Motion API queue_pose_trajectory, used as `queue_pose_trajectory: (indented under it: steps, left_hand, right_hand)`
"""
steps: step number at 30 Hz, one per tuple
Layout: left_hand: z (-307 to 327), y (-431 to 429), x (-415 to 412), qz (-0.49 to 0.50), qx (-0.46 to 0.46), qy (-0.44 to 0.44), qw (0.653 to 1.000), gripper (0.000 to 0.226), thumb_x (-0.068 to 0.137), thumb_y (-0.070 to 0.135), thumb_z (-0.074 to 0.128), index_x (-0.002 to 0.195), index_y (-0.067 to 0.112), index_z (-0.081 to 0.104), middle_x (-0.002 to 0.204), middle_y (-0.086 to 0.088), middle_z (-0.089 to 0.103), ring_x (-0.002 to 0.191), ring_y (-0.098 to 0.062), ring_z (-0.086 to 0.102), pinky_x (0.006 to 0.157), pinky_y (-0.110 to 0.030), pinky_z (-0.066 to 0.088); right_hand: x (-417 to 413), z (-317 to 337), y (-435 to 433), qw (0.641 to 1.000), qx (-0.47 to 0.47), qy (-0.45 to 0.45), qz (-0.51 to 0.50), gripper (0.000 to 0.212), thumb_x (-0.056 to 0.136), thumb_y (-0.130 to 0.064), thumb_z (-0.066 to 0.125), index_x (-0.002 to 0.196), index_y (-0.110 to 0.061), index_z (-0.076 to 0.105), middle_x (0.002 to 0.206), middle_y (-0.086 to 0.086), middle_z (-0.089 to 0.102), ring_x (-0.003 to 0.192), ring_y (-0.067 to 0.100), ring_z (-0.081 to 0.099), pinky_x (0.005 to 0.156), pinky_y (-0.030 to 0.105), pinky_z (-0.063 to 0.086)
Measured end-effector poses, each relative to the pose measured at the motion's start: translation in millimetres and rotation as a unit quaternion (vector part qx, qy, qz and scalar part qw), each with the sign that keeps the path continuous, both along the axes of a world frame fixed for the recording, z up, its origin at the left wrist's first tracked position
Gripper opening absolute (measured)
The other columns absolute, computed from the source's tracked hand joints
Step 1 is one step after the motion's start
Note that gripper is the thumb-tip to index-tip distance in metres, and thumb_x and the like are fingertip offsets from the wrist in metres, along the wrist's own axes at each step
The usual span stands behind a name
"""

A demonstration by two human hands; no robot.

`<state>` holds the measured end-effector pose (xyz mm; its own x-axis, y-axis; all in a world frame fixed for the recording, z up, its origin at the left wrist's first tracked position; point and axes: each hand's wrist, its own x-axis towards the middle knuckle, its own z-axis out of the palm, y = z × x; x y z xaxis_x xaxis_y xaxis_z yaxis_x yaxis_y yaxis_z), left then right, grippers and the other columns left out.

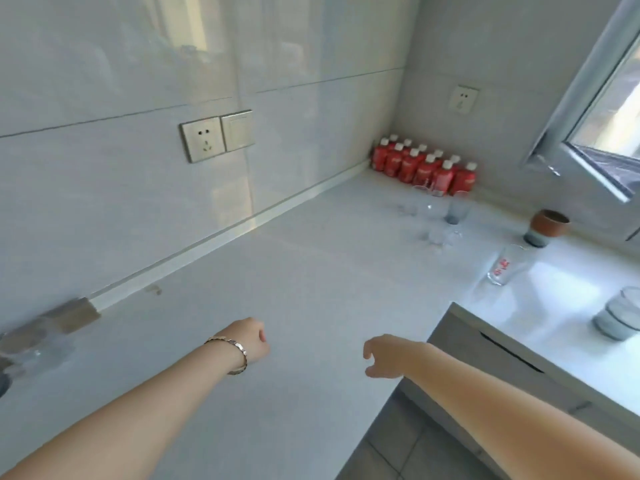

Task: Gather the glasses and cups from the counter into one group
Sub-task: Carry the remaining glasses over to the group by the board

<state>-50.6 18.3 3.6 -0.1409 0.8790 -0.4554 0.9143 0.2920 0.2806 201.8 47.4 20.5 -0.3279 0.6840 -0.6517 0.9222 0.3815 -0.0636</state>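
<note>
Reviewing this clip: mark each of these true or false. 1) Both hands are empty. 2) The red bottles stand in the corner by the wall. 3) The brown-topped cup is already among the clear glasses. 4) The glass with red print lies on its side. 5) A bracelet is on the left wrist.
1) True: the left hand and the right hand hold nothing.
2) True: the red bottles fill the corner.
3) False: the brown-topped cup stands apart, right of the clear glasses.
4) False: the glass with red print stands upright.
5) True: the bracelet is there.
</note>
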Motion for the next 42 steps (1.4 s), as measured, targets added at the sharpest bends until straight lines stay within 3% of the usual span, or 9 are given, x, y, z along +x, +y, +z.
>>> queue_pose_trajectory:
  steps: [4, 10, 13, 19, 26, 32, 35, 37, 42]
  left_hand:
    - [-3, 65, 109, -0.028, -0.001, -0.014, 1.000, 0.005, 0.085, 0.023, 0.047, 0.081, 0.024, 0.051, 0.097, 0.000, 0.058, 0.084, -0.019, 0.053, 0.076, -0.024, 0.044]
    - [2, 135, 224, -0.079, -0.015, -0.019, 0.997, 0.013, 0.084, 0.023, 0.052, 0.072, 0.025, 0.053, 0.092, -0.002, 0.061, 0.081, -0.019, 0.054, 0.077, -0.024, 0.046]
    - [-1, 168, 256, -0.090, -0.016, -0.032, 0.995, 0.016, 0.084, 0.022, 0.053, 0.094, 0.017, 0.065, 0.087, -0.002, 0.062, 0.077, -0.019, 0.054, 0.070, -0.022, 0.042]
    - [-18, 241, 291, -0.083, -0.040, -0.047, 0.995, 0.007, 0.084, 0.021, 0.050, 0.078, 0.023, 0.055, 0.071, 0.004, 0.058, 0.069, -0.020, 0.056, 0.065, -0.022, 0.044]
    - [-23, 368, 336, -0.122, -0.045, -0.043, 0.991, 0.027, 0.086, 0.022, 0.050, 0.110, 0.015, 0.060, 0.116, -0.007, 0.065, 0.102, -0.023, 0.061, 0.081, -0.021, 0.044]
    - [-22, 441, 399, -0.073, 0.059, -0.104, 0.990, 0.077, 0.078, 0.047, 0.063, 0.139, 0.018, 0.024, 0.132, -0.009, 0.041, 0.105, -0.029, 0.059, 0.077, -0.031, 0.045]
    - [-34, 457, 426, -0.052, 0.049, -0.112, 0.991, 0.098, 0.075, 0.049, 0.066, 0.146, 0.017, 0.007, 0.148, -0.009, 0.023, 0.115, -0.032, 0.054, 0.090, -0.038, 0.047]
    - [-44, 464, 437, -0.042, 0.043, -0.091, 0.994, 0.096, 0.076, 0.046, 0.066, 0.146, 0.016, 0.009, 0.150, -0.009, 0.020, 0.117, -0.035, 0.052, 0.092, -0.039, 0.045]
    - [-50, 461, 442, 0.010, 0.079, -0.125, 0.989, 0.074, 0.071, 0.026, 0.072, 0.134, 0.018, 0.036, 0.132, -0.009, 0.039, 0.102, -0.035, 0.060, 0.082, -0.035, 0.049]
  right_hand:
    - [126, 7, 46, 0.998, -0.006, -0.027, -0.050, 0.039, 0.095, -0.021, 0.042, 0.125, 0.001, 0.051, 0.132, 0.017, 0.053, 0.119, 0.031, 0.051, 0.095, 0.037, 0.044]
    - [266, 7, 103, 0.988, 0.024, -0.062, -0.140, 0.040, 0.090, -0.022, 0.045, 0.126, -0.006, 0.052, 0.132, 0.011, 0.053, 0.120, 0.028, 0.053, 0.096, 0.037, 0.045]
    - [308, 2, 138, 0.980, 0.043, -0.045, -0.190, 0.039, 0.092, -0.022, 0.047, 0.129, -0.009, 0.050, 0.132, 0.009, 0.052, 0.121, 0.027, 0.051, 0.096, 0.034, 0.044]
    - [345, -10, 219, 0.935, 0.174, 0.027, -0.308, 0.044, 0.089, -0.033, 0.052, 0.127, -0.013, 0.044, 0.127, 0.008, 0.049, 0.114, 0.028, 0.053, 0.080, 0.031, 0.043]
    - [344, -36, 304, 0.880, 0.151, 0.064, -0.446, 0.076, 0.075, -0.052, 0.066, 0.133, -0.018, 0.030, 0.128, 0.007, 0.042, 0.116, 0.030, 0.051, 0.083, 0.034, 0.046]
    - [354, -62, 307, 0.857, 0.135, 0.124, -0.481, 0.081, 0.074, -0.046, 0.064, 0.139, -0.023, 0.021, 0.131, 0.003, 0.042, 0.104, 0.027, 0.060, 0.074, 0.030, 0.048]
    - [363, -60, 306, 0.850, 0.136, 0.149, -0.487, 0.074, 0.070, -0.045, 0.065, 0.132, -0.026, 0.029, 0.126, -0.002, 0.046, 0.100, 0.022, 0.061, 0.069, 0.026, 0.043]
    - [370, -57, 307, 0.847, 0.132, 0.161, -0.489, 0.068, 0.069, -0.045, 0.065, 0.126, -0.028, 0.034, 0.123, -0.006, 0.048, 0.103, 0.018, 0.059, 0.070, 0.026, 0.044]
    - [388, -45, 306, 0.848, 0.139, 0.193, -0.473, 0.065, 0.067, -0.047, 0.068, 0.122, -0.031, 0.037, 0.108, -0.012, 0.045, 0.098, 0.013, 0.060, 0.071, 0.024, 0.045]
